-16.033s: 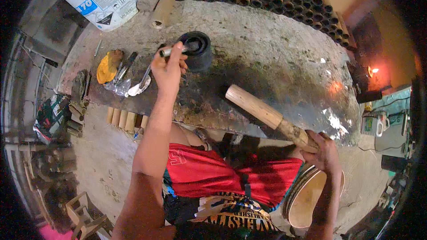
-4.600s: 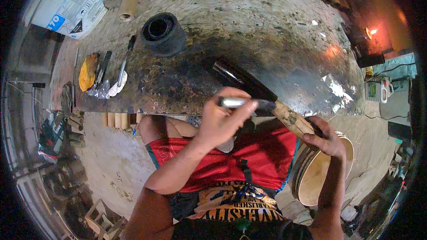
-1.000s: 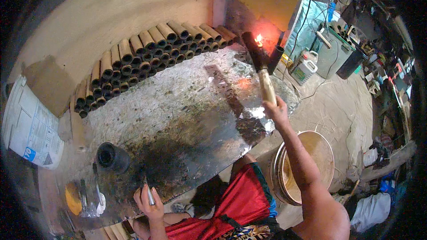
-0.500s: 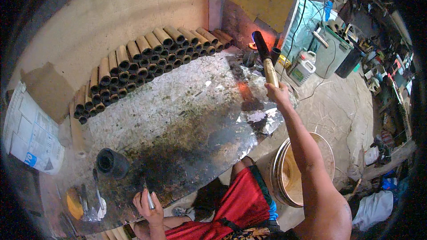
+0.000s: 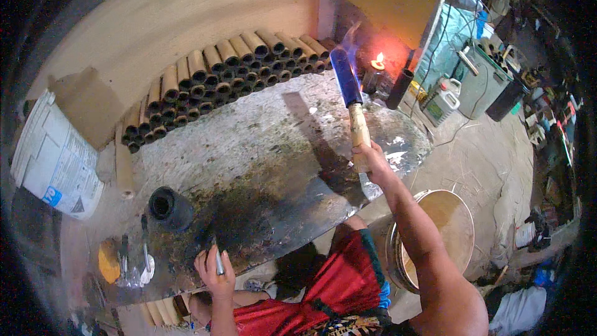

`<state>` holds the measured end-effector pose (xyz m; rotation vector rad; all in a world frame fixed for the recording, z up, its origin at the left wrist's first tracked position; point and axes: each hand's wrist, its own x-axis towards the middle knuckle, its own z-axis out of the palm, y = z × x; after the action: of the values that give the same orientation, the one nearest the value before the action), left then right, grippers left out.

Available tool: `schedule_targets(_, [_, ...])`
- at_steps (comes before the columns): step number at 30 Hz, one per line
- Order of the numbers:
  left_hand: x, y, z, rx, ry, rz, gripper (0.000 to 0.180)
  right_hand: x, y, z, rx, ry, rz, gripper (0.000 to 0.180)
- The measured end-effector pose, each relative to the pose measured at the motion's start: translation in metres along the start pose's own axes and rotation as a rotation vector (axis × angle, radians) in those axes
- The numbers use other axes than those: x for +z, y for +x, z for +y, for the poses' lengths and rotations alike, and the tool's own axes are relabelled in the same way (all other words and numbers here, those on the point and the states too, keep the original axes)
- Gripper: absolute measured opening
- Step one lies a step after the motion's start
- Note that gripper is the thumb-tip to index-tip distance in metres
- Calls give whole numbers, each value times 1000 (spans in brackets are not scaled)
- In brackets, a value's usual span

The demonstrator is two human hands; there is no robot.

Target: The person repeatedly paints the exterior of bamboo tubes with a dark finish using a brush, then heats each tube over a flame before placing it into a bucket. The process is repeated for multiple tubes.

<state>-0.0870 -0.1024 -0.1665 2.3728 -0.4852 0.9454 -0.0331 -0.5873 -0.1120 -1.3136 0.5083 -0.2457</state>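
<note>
My right hand (image 5: pixel 371 160) is closed round the pale end of a bamboo tube (image 5: pixel 359 126), raised over the table's right part. A dark, glossy sleeve (image 5: pixel 346 78) covers the tube's far end, and blue flame licks along it. Just right of the sleeve, a small burner (image 5: pixel 374 76) carries an orange flame. By the table's near edge my left hand (image 5: pixel 214 269) grips a slim tool (image 5: pixel 220 264) with a silvery shaft; its thin dark tip points away from me, and its exact kind is unclear. A thick black cylinder (image 5: pixel 170 209) stands beyond that hand.
Against the back wall lie stacked bamboo tubes (image 5: pixel 198 74) on the stained table (image 5: pixel 273 124). A white bucket (image 5: pixel 59 155) stands at left. Another bucket (image 5: pixel 444 230) is on the floor at right, near jugs (image 5: pixel 443 101). A dark tube (image 5: pixel 400 89) stands beside the burner.
My right hand has drawn the tube left and nearer, off the burner. Blue flame now runs along its dark sleeve, and the burner's orange flame shows. My left hand still grips the slim tool.
</note>
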Motion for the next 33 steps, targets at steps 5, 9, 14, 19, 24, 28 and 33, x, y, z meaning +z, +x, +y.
schedule_targets(5, [0, 3, 1, 28, -59, 50, 27, 32, -9, 6, -95, -57, 24, 49])
schedule_targets(9, [1, 4, 0, 16, -72, 73, 27, 45, -15, 9, -76, 67, -62, 56])
schedule_targets(14, [-2, 3, 1, -2, -92, 61, 27, 52, -27, 9, 18, 33, -107, 58])
schedule_targets(19, [-1, 4, 1, -21, -132, 76, 29, 63, -36, 16, -62, 8, -121, 47])
schedule_targets(24, [-1, 3, 0, -15, -126, 67, 30, 59, -34, 17, 52, 189, -239, 51])
schedule_targets(28, [0, 3, -1, 6, -133, 88, 31, 65, -38, 20, -40, 81, -207, 49])
schedule_targets(33, [0, 3, -1, -5, -122, 78, 31, 70, -37, 19, 59, 185, -201, 48])
